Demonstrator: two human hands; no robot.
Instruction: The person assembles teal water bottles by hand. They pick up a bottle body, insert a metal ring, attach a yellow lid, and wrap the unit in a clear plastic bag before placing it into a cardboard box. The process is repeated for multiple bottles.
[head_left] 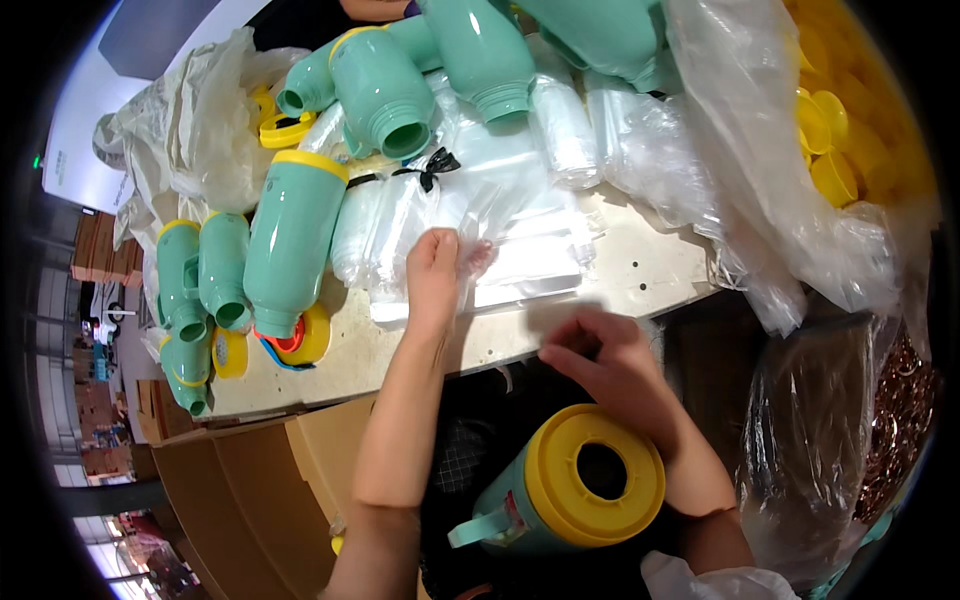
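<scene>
My left hand point(434, 272) is closed on a thin clear plastic bag point(483, 215), pinching its loose film above a stack of flat clear bags point(535, 265) on the table. To the right, my right hand point(612, 352) hovers by the table's front edge, its fingers curled in and nothing visible in them; the fingertips are slightly blurred. Below it, between my forearms, sits a green jug point(497, 498) with a side handle. A yellow ring-shaped part point(548, 478) with a dark round hole in the middle covers the jug's upward end.
Green bottles point(297, 235) lie and stand along the left and far table. Yellow rings point(287, 130) sit behind them. A large plastic sack point(770, 150) hangs on the right beside yellow cups point(832, 178). An open cardboard box point(255, 490) stands at the lower left.
</scene>
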